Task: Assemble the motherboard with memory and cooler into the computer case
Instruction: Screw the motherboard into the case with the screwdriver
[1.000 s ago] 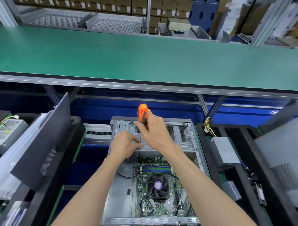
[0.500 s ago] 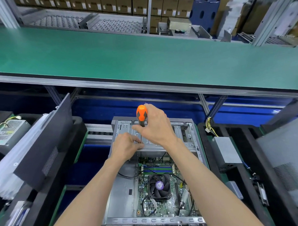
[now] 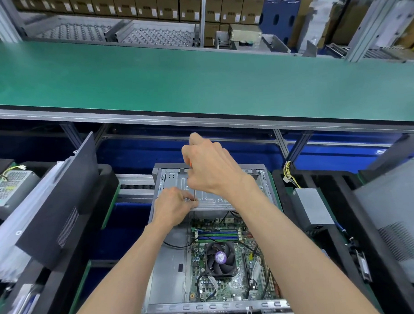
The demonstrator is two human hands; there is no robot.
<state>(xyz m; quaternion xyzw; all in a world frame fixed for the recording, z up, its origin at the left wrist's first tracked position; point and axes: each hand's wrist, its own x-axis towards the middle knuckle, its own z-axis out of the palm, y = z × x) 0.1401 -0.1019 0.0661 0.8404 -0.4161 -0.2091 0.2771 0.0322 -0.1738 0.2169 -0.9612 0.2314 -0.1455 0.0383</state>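
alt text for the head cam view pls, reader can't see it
Seen from above, a person's right hand grips a screwdriver upright on the metal drive bay of an open computer case, while the left hand pinches at its tip. Nearer the camera, the motherboard with its cooler fan sits inside.

Right hand (image 3: 213, 166) curled in a grip, left hand (image 3: 173, 206) pinching below it

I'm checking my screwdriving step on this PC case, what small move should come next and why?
Probably turn the screwdriver to drive the screw. The right hand wraps its handle from above, the shaft stands nearly upright on the drive cage, and the left hand pinches at the tip, apparently steadying it. The screw itself is hidden by the fingers.
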